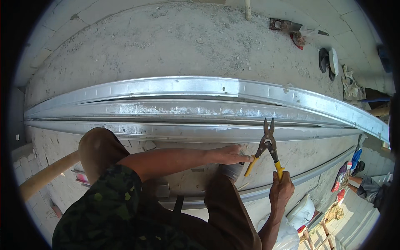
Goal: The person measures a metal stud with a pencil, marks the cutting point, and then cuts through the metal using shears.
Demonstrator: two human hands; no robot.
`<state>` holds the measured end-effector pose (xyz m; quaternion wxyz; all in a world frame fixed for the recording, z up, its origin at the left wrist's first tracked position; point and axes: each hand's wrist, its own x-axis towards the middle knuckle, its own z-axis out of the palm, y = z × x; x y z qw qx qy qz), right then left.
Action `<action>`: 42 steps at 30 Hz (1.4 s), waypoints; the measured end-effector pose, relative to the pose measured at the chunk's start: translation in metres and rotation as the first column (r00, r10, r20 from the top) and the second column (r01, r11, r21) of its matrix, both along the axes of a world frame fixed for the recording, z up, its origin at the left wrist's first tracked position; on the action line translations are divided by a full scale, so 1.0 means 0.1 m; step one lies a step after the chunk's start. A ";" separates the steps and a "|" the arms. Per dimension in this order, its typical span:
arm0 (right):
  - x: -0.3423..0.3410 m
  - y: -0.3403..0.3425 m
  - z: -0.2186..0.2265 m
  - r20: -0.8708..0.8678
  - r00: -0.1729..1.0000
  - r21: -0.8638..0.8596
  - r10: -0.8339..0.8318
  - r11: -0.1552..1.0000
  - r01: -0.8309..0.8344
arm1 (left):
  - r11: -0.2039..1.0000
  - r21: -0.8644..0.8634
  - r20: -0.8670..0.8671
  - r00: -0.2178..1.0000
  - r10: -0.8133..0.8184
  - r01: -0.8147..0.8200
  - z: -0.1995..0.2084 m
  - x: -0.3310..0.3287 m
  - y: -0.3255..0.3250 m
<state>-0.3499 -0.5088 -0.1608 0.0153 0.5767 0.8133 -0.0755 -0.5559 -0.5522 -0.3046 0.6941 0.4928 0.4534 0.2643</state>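
My right hand (281, 189) grips one yellow handle of a pair of tin snips (267, 143). The other yellow handle is touched by the fingertips of my left hand (231, 155), which reaches across from the left. The snips point up with their jaws apart just below the long galvanised metal channels (187, 109) that lie side by side across the concrete floor. My knees and a camouflage sleeve fill the lower left of the view.
A thinner metal strip (266, 189) runs under my legs. A wooden handle (46, 177) lies at the left. A trowel (291, 27), sandals (328, 61) and rags (351, 83) sit at the far right. Another person (366, 185) and white sacks (302, 210) are lower right.
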 end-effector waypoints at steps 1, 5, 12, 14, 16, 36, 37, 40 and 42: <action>-0.22 0.00 -0.03 -0.010 0.998 0.000 0.058 0.998 -0.058 | 0.966 -0.136 0.072 0.970 0.230 -0.219 -0.22 0.17 -0.14; -0.66 0.11 -0.18 0.052 0.980 0.031 0.192 0.981 -0.193 | 0.683 -0.549 0.295 0.653 0.698 -0.482 -0.40 0.51 -0.22; -0.96 0.09 -0.48 0.231 0.940 0.048 0.250 0.962 -0.268 | 0.494 -0.695 0.379 0.317 0.869 -0.522 -0.54 0.60 -0.12; -1.03 0.08 -0.51 0.242 0.934 0.056 0.263 0.957 -0.284 | 0.489 -0.707 0.387 0.299 0.872 -0.511 -0.56 0.55 -0.09; -1.07 0.08 -0.55 0.249 0.930 0.073 0.271 0.952 -0.297 | 0.485 -0.716 0.395 0.282 0.875 -0.502 -0.58 0.52 -0.06; -1.31 -0.18 -0.87 0.164 0.941 0.091 0.295 0.946 -0.312 | 0.556 -0.765 0.446 0.355 0.821 -0.326 -0.83 0.26 0.09; -1.32 -0.20 -0.88 0.136 0.943 0.088 0.305 0.944 -0.318 | 0.556 -0.765 0.447 0.355 0.821 -0.324 -0.83 0.25 0.09; -1.35 -0.22 -0.89 0.093 0.951 0.068 0.296 0.951 -0.302 | 0.559 -0.769 0.460 0.341 0.820 -0.309 -0.87 0.22 0.07; -1.40 -0.25 -0.87 0.075 0.958 0.048 0.278 0.958 -0.282 | 0.583 -0.765 0.503 0.310 0.807 -0.274 -0.95 0.19 0.05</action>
